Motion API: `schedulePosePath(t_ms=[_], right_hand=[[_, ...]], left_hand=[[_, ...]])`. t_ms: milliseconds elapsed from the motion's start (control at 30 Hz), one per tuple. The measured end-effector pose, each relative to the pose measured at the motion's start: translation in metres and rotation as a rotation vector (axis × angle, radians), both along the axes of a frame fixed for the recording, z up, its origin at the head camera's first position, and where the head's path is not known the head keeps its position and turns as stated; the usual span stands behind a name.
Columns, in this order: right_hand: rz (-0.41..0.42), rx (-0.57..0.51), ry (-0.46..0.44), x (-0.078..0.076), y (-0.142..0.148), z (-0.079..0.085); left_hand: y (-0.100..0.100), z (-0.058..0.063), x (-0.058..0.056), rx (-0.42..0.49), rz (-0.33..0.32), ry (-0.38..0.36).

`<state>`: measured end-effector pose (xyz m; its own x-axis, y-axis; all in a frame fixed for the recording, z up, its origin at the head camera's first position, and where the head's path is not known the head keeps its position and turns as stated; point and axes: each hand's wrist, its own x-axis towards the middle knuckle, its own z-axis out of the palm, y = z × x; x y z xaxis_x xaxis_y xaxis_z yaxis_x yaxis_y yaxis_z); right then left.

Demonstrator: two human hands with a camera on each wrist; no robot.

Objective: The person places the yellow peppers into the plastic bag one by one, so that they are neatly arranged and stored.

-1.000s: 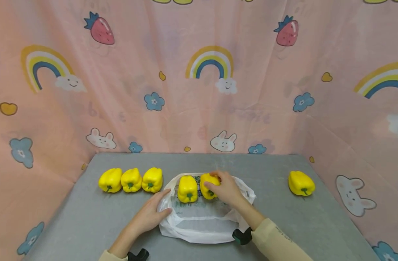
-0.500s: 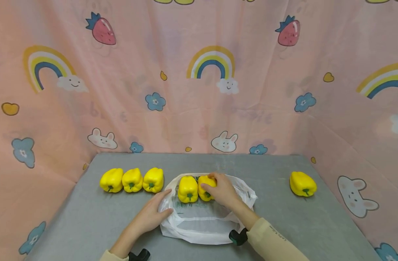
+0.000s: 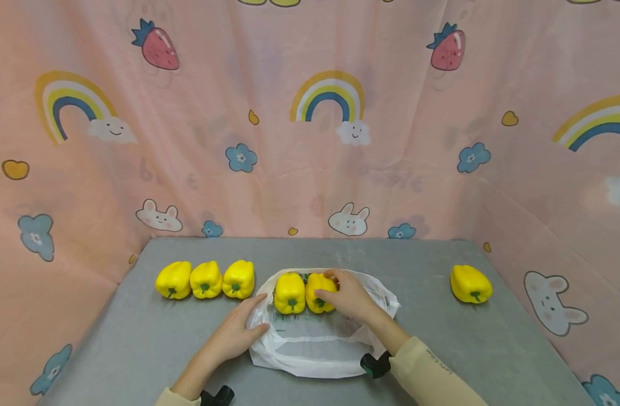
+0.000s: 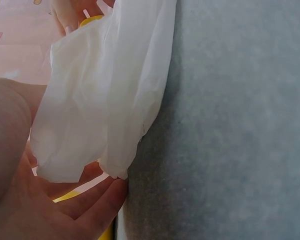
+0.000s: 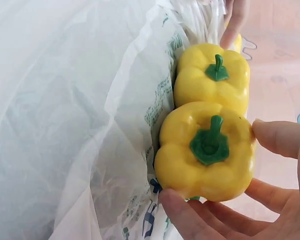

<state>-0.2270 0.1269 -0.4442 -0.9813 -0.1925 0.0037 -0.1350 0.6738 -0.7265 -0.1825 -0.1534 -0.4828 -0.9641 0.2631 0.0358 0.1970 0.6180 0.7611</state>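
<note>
A white plastic bag (image 3: 320, 361) with green print lies spread on the grey table, its mouth wide. Inside its far part sit two yellow bell peppers side by side, green stems facing me. My right hand (image 3: 350, 296) grips the right bell pepper (image 3: 317, 290) between thumb and fingers; the right wrist view shows this pepper (image 5: 182, 165) pressed against the left bell pepper (image 3: 289, 290). My left hand (image 3: 233, 332) rests at the bag's left rim, thumb and fingers spread. In the left wrist view the plastic (image 4: 90, 110) partly covers the fingers (image 4: 102, 202).
A row of three yellow bell peppers (image 3: 206, 280) stands at the table's back left. One more bell pepper (image 3: 470, 285) sits alone at the far right. Behind the grey table (image 3: 431, 338) hangs a pink patterned curtain (image 3: 269, 192).
My right hand has shifted its bell pepper a little left, up against the other one, which has also moved slightly left. The left hand stays at the bag's rim.
</note>
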Motion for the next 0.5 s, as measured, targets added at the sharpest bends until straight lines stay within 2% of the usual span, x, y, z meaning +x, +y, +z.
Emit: schedulePosePath(t_ms=[267, 500], right_hand=[[-0.044, 0.040, -0.032, 0.006, 0.007, 0.016], [-0.031, 0.041, 0.040, 0.012, 0.020, 0.034]], left_hand=[[0.001, 0.000, 0.000, -0.006, 0.008, -0.021], [0.001, 0.001, 0.000, -0.006, 0.010, -0.022]])
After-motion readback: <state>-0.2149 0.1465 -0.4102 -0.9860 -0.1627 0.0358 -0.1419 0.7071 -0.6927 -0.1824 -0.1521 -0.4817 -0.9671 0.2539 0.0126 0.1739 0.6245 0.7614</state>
